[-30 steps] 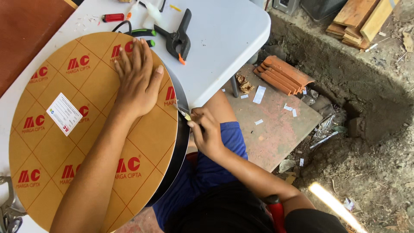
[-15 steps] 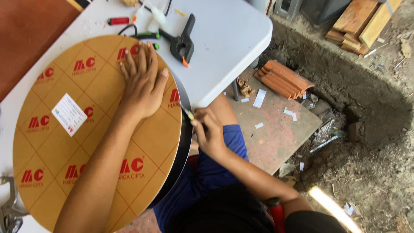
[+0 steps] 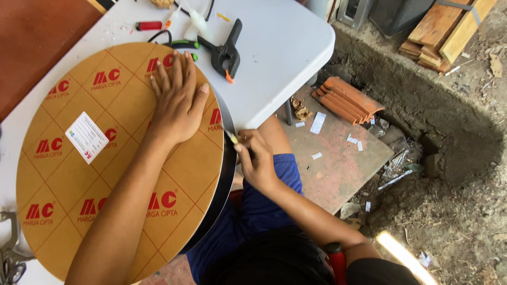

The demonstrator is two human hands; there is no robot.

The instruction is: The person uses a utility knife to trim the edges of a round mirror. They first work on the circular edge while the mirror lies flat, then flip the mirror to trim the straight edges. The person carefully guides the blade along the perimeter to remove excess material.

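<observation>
A large round disc [image 3: 105,174] lies flat on the white bench [image 3: 280,47], taking up most of the bench's left and near part and overhanging its near-right edge. Its top face is covered in tan paper crossed by a diamond grid of thin lines with repeated red printed marks, and a small white label [image 3: 87,137] sits left of centre. Along the right rim a dark, glossy edge shows under the paper.

The left hand [image 3: 177,100] lies open and flat on the disc's far-right part, fingers spread and pointing away, palm pressing down. The right hand [image 3: 256,158] is closed around a small thin tool [image 3: 231,137] with a pale tip, and that tip meets the disc's right rim just beside the bench edge.

Farther back on the bench lie a black spring clamp [image 3: 227,53] and a red lighter [image 3: 148,25]. To the right, on the ground, sits a stack of clay roof tiles [image 3: 346,97].
</observation>
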